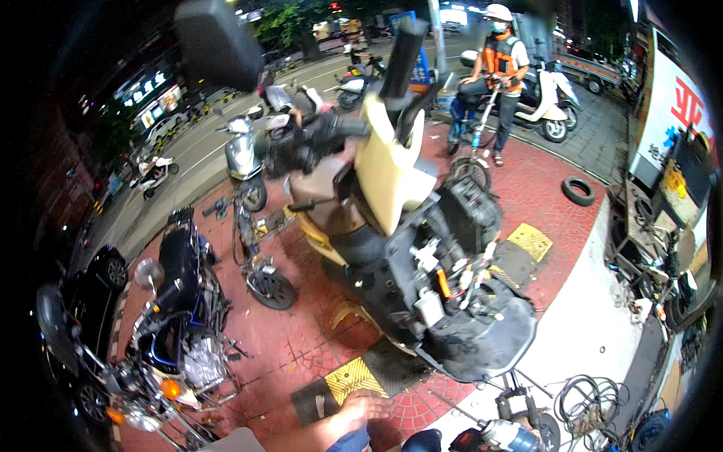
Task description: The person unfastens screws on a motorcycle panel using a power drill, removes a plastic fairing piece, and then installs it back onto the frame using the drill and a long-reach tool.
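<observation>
My left hand (pixel 367 408) reaches in from the lower edge with its fingers stretched out, holding nothing, above the red paving near a yellow-and-black ramp block (pixel 354 380). At the lower right is a power driver (pixel 508 435) with a long thin bit pointing up and left. My right hand is mostly hidden behind the driver's body at the picture's edge and appears to grip it. In front of me stands a scooter with cream panels (pixel 385 169), its front covers off. Wiring and an orange part (pixel 443 283) show inside its opened body, above a black footboard (pixel 482 339).
On the left stands a motorcycle (pixel 177 331), with a small folding scooter (pixel 263 279) beyond it. A person in an orange vest (pixel 501 60) stands at the back with a bike. A loose tyre (pixel 578 191), coiled cables (pixel 591 407) and a cluttered bench (pixel 640 248) are right.
</observation>
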